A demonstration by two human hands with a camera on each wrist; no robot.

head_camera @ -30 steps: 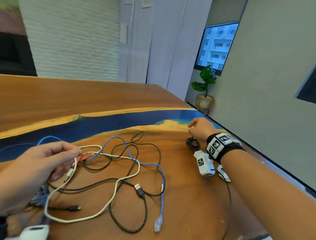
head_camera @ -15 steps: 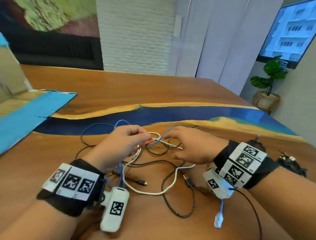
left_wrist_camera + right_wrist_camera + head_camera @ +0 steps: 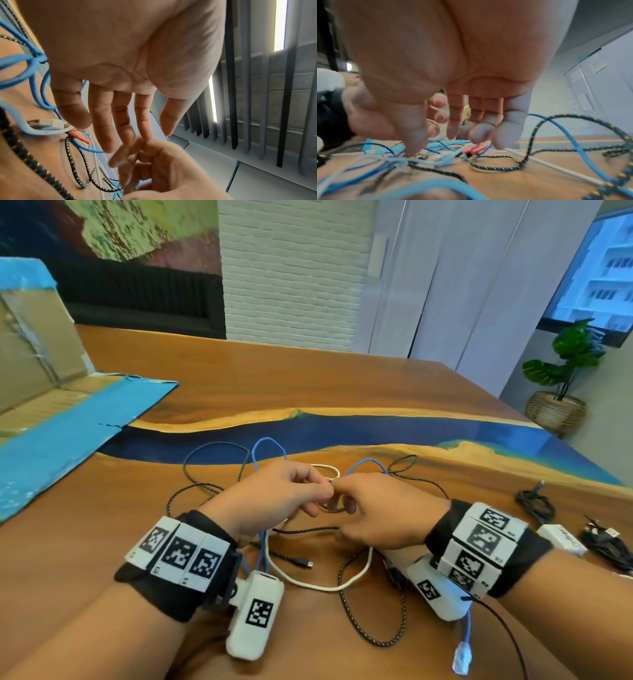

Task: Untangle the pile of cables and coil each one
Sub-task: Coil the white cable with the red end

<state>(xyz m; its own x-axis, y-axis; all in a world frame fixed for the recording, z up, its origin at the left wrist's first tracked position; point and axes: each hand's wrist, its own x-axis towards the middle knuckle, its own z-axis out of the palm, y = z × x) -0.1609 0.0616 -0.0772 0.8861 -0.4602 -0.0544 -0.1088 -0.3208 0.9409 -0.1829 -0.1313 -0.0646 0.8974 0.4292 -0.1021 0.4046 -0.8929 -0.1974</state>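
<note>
A: Where is the pile? The thin blue cable, the smooth white cable and the black braided cable flecked with yellow lie knotted together on the brown wooden table with the blue resin stripe, right in front of the person.

B: What changed? A second ago the right hand was far off to the side beside a bundled black cable; now it has come in to meet the left hand over the tangle. I judge that bundle finished, so the next cable is starting.

A: And the fingers? Both hands hover palm down, fingertips nearly touching. The left hand's fingers reach down, barely bent, beside small red connectors. Whether either hand pinches a strand, I cannot tell.
</note>
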